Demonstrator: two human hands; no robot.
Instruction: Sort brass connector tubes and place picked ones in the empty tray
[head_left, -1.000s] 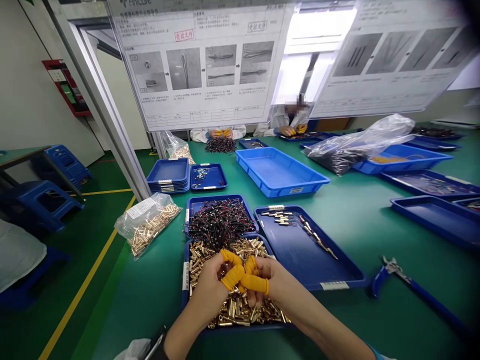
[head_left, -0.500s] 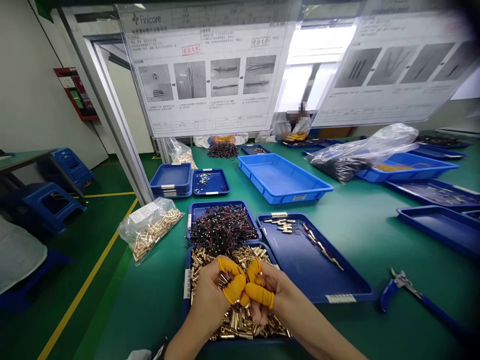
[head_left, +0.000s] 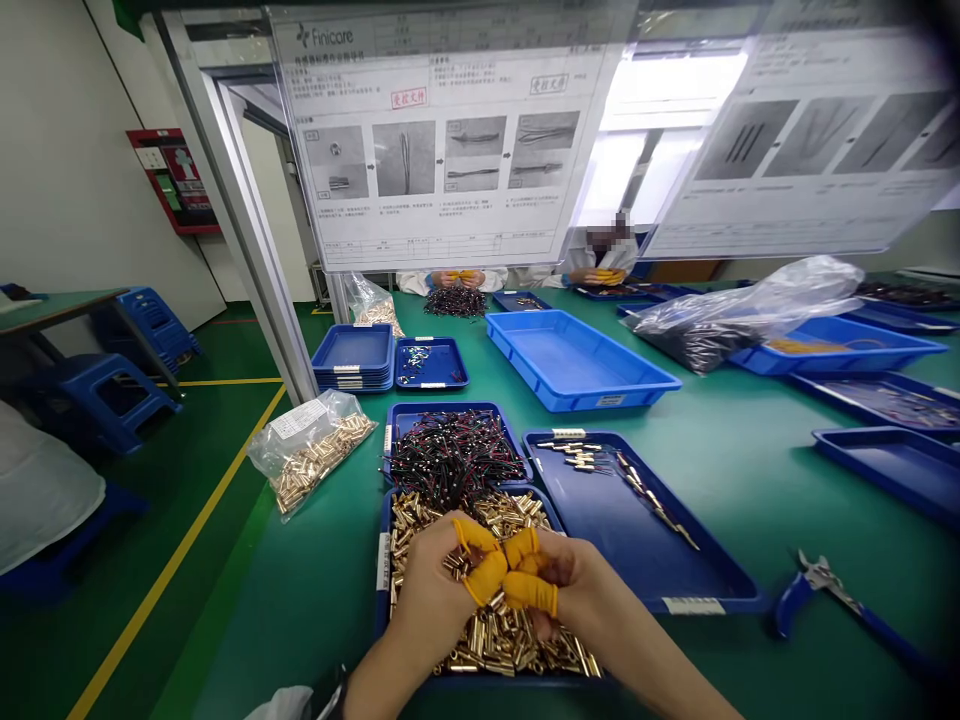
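Note:
My left hand [head_left: 442, 580] and my right hand [head_left: 566, 582] meet above a blue tray of brass sleeves [head_left: 499, 640]. Yellow finger cots cover the thumbs and forefingers, which are pinched together tip to tip. Whatever is between the fingertips is too small and too covered to name. Just behind the hands, a second tray holds a heap of short black and red wires [head_left: 454, 450]. On the right, a long blue tray [head_left: 637, 540] carries several brass sleeves with wires [head_left: 585, 455], some in a slanting row.
Blue-handled pliers [head_left: 814, 580] lie at the right. A clear bag of brass sleeves [head_left: 315, 450] sits at the left, near stacked trays [head_left: 352, 355]. Farther back stand a large blue bin [head_left: 577, 360] and a plastic bag [head_left: 735, 310]. Two people work across the table.
The view has shifted slightly, so the scene sits a little farther right. My fingertips have drawn closer together, and the right hand's lower fingers have curled in. Both hands stay over the brass sleeves.

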